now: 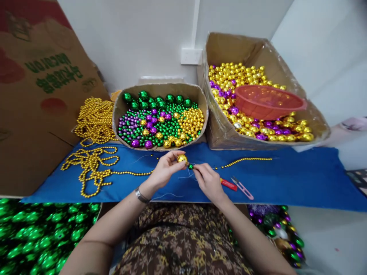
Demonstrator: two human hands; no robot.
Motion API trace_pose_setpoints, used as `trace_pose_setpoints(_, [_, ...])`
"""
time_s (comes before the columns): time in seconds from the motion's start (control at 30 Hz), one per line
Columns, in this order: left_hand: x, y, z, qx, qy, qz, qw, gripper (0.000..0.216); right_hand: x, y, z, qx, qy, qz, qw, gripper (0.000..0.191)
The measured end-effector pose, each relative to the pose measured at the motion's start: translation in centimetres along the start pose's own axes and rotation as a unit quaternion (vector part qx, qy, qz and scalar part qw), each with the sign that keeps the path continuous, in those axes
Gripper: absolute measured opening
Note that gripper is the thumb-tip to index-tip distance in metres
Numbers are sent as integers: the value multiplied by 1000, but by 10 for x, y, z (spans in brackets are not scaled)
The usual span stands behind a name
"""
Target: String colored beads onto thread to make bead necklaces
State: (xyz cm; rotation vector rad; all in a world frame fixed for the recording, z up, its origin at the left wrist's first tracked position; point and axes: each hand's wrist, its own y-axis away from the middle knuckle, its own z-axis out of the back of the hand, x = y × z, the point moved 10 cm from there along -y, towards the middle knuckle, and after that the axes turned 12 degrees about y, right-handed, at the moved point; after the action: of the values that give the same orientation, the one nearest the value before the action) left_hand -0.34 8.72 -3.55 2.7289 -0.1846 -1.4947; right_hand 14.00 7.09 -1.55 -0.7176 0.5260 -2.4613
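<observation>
Left hand (168,169) pinches a gold ball (182,158), five o'clock from the bead box (160,88); right hand (210,181), at the ball's four o'clock, pinches a green bead (190,166). Likely light, slippery (perhaps hollow): grip the sides.

Soft even light, glare spots on large green beads (44,241), wide-angle stretch and blur toward edges

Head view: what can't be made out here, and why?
All in the head view:
What exactly the right hand pinches beside the green bead: too small.
Palm of the left hand: hidden by the hand itself.
One end of the red tool: hidden behind the right hand.
Whatever lies directly beneath the red basket: covered by it.
Rest of the tall carton: cut off by the left and top edges.
</observation>
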Motion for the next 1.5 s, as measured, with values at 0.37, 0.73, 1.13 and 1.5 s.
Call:
trace_pose_setpoints(0.37, [6,-7,-9,5,14,33,999,37,-12,3,4,0,29,-35,999,23])
trace_pose_setpoints(0.73, [-21,-12,2,-4,-205,-95,974,37,-22,1,12,-21,-90,-72,993,16])
trace_pose_setpoints(1.13, [-42,-61,-24,139,-585,-209,771,41,-33,6,9,-16,-119,-101,988,17])
trace_pose_setpoints(1.5, [-61,-69,12,108,-800,-241,540,43,-44,19,2,0,-141,-128,982,18])
